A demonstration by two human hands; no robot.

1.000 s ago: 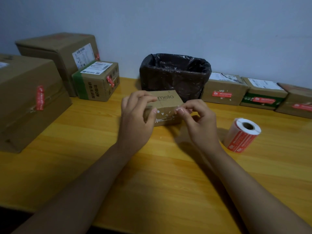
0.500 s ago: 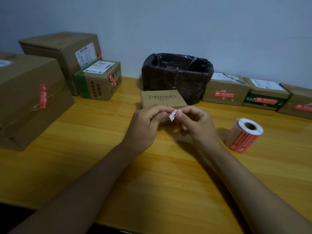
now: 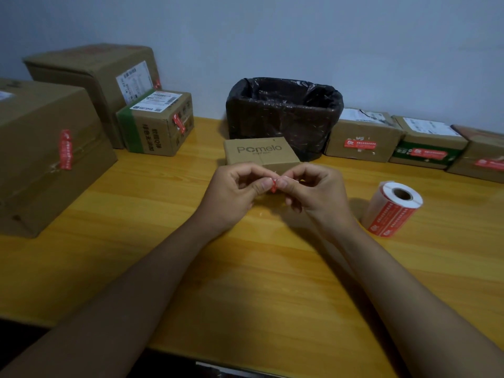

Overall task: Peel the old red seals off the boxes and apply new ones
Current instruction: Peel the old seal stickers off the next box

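A small brown box marked "Pomelo" (image 3: 259,155) stands on the wooden table (image 3: 136,214) just behind my hands. My left hand (image 3: 234,192) and my right hand (image 3: 313,192) meet in front of it, fingertips together, and pinch a small crumpled red seal scrap (image 3: 273,184) between them. A roll of new red seals (image 3: 391,208) stands to the right of my right hand, apart from it. Red seals show on boxes at the left (image 3: 65,150) and on boxes at the back right (image 3: 360,144).
A bin lined with a black bag (image 3: 283,113) stands behind the small box, against the wall. Large cartons (image 3: 41,148) crowd the left side, with a green-taped box (image 3: 158,124) behind. Three low boxes (image 3: 428,148) line the back right.
My hands came off the small box toward me. They held a white-backed piece of seal half a second ago, and now squeeze it into a small red scrap.
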